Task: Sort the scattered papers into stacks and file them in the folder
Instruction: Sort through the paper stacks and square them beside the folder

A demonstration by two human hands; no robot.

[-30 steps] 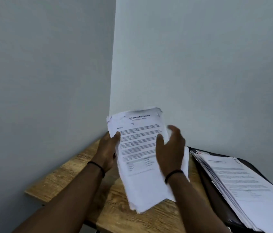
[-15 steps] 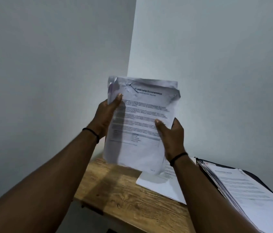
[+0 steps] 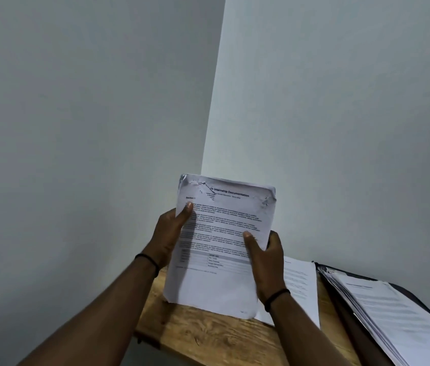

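Two grey walls meet in a corner behind my wooden table, where a dark folder lies open at the right under a thick stack, with a loose sheet just beside it. Above the table I hold a sheaf of printed pages upright, its top corners crumpled. My left hand grips its left edge and my right hand its right, thumbs on the front page.
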